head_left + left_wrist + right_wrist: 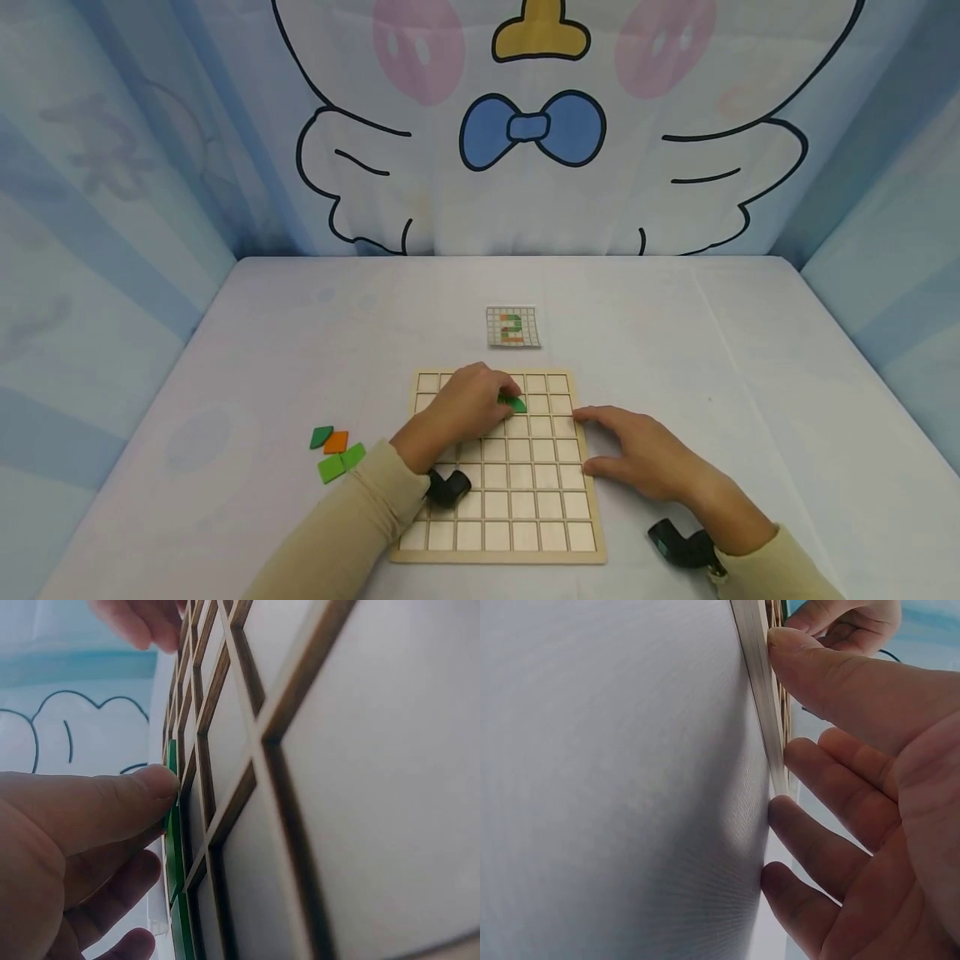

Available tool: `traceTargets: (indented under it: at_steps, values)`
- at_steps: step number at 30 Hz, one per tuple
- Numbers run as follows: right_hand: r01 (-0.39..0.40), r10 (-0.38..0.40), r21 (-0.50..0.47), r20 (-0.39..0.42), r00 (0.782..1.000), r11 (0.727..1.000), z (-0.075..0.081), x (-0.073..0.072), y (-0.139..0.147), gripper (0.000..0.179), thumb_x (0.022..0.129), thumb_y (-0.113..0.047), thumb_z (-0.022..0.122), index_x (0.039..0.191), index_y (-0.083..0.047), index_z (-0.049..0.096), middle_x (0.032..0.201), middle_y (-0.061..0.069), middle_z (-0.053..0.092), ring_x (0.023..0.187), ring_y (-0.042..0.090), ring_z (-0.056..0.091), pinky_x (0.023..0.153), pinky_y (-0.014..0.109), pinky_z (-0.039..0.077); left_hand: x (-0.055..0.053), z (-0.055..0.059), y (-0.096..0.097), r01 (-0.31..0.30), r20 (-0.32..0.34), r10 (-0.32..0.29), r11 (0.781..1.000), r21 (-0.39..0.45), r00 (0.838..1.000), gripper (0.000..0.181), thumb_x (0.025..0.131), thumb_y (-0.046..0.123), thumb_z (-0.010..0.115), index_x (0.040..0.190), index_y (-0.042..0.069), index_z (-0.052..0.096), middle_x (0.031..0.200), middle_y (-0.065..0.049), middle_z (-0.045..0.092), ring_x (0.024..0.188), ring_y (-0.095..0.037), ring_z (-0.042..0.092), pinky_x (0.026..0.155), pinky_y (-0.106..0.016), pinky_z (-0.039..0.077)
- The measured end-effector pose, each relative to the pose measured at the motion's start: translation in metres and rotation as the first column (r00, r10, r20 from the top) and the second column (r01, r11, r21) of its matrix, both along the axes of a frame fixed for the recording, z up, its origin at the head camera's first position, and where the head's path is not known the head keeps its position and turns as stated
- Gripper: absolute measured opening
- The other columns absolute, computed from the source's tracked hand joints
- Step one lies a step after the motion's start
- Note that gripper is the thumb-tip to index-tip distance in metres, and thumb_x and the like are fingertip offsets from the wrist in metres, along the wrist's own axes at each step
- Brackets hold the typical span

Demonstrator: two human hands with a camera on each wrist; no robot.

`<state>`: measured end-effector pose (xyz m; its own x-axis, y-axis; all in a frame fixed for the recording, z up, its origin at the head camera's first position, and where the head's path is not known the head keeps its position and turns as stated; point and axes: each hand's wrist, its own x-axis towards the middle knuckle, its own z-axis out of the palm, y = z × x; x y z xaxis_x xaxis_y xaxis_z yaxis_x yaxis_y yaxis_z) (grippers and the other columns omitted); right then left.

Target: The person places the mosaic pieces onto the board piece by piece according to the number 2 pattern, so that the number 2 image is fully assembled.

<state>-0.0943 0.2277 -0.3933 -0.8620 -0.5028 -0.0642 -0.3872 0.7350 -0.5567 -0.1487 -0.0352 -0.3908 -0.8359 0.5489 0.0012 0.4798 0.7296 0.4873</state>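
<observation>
A wooden grid board (592, 533) lies flat on the white table. Over its upper rows, my left hand (463, 407) pinches a green tile (173, 847) between thumb and fingers, close against the grid. In the head view, a green tile (517, 405) with a curved edge shows beside the fingertips; the hand covers part of the green there. The left wrist view shows more green (181, 926) just below the pinched piece. At the board's right edge, my right hand (648, 454) rests with thumb and fingers spread, its fingertips (789, 641) right at the wooden rim.
Left of the board lie loose tiles: a dark green one (321, 437), an orange one (336, 442) and light green ones (331, 468). Behind the board is a small pattern card (513, 327) showing a green and orange figure on a grid. Printed curtains (525, 200) enclose the table.
</observation>
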Motion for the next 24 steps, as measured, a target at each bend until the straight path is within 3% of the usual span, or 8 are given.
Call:
traceTargets:
  at_steps: [10,15,21,24]
  values:
    - [-0.005,0.005,-0.004,-0.003,1.0,1.0,0.0007,-0.0009,0.0002,0.059,0.09,-0.032,0.075,0.139,-0.005,0.055,0.139,0.012,0.057,0.131,0.036,0.05,0.104,0.055,0.04,0.0008,0.0046,-0.0051,-0.057,0.049,0.055,0.997,0.05,0.997,0.022,0.091,0.013,0.075,0.113,0.012,0.075,0.108,-0.002,0.072,0.107,-0.025,0.061,0.094,-0.041,0.049]
    - [-0.007,0.007,-0.007,-0.002,1.0,1.0,0.001,-0.0009,0.0004,0.059,0.09,-0.031,0.075,0.139,-0.004,0.056,0.139,0.012,0.058,0.131,0.036,0.05,0.105,0.055,0.04,0.0002,0.0046,-0.0057,-0.047,0.06,0.045,0.998,0.045,0.997,0.025,0.092,0.013,0.074,0.116,0.011,0.074,0.112,-0.003,0.071,0.112,-0.026,0.061,0.097,-0.042,0.048]
    - [-0.003,0.003,-0.005,-0.001,1.0,1.0,0.0009,-0.0009,0.0008,0.059,0.09,-0.03,0.076,0.139,-0.005,0.056,0.139,0.011,0.058,0.13,0.036,0.051,0.105,0.055,0.04,-0.0039,0.0029,-0.0027,-0.016,0.149,0.005,0.997,0.073,0.989,0.031,0.091,0.013,0.075,0.122,0.012,0.071,0.119,-0.002,0.069,0.119,-0.025,0.056,0.099,-0.041,0.046]
    - [-0.004,0.004,-0.004,-0.001,1.0,1.0,0.0007,-0.0009,0.001,0.059,0.09,-0.031,0.076,0.139,-0.005,0.056,0.139,0.011,0.058,0.13,0.036,0.051,0.104,0.055,0.04,-0.0057,0.0011,-0.0021,0.001,0.16,-0.012,0.998,0.069,0.987,0.029,0.091,0.014,0.076,0.12,0.013,0.072,0.115,0.0,0.07,0.116,-0.023,0.056,0.099,-0.04,0.046]
